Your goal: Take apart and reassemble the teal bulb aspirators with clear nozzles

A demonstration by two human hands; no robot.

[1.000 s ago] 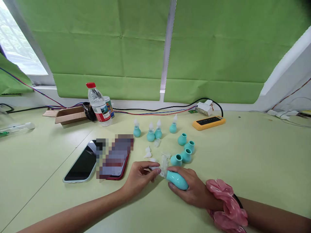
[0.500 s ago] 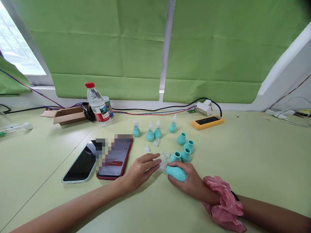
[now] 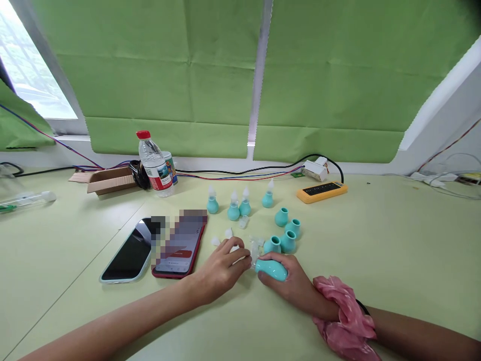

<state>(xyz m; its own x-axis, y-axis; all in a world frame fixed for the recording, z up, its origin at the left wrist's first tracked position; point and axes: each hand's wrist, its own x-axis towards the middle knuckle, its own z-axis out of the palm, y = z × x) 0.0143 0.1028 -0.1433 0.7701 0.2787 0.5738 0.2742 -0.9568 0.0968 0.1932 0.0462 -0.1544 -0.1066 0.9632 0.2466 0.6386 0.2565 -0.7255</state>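
My right hand (image 3: 291, 281) is wrapped round a teal rubber bulb (image 3: 271, 269) that lies on its side, its mouth toward the left. At that mouth, the fingers of my left hand (image 3: 221, 265) are curled and pinched together; what they hold is hidden. Clear plastic pieces (image 3: 255, 244) lie just beyond the fingertips. Small white tips (image 3: 229, 232) rest on the table behind my left hand, and a clear connector (image 3: 244, 221) is farther back. Several open teal bulbs (image 3: 288, 241) stand beyond my right hand. Other teal bulbs with clear pointed nozzles (image 3: 233, 210) stand upright farther away.
Two phones, one dark-screened (image 3: 130, 250) and one red-cased (image 3: 180, 250), lie to the left. Behind them are a water bottle (image 3: 158, 173), a can (image 3: 171, 165) and a cardboard tray (image 3: 112, 181). A yellow power strip (image 3: 322, 191) and cables lie along the back wall.
My left fingers have gone from stretched out to curled together beside the bulb's mouth. Another white tip now shows behind that hand. My right hand keeps its grip; the view has shifted slightly.
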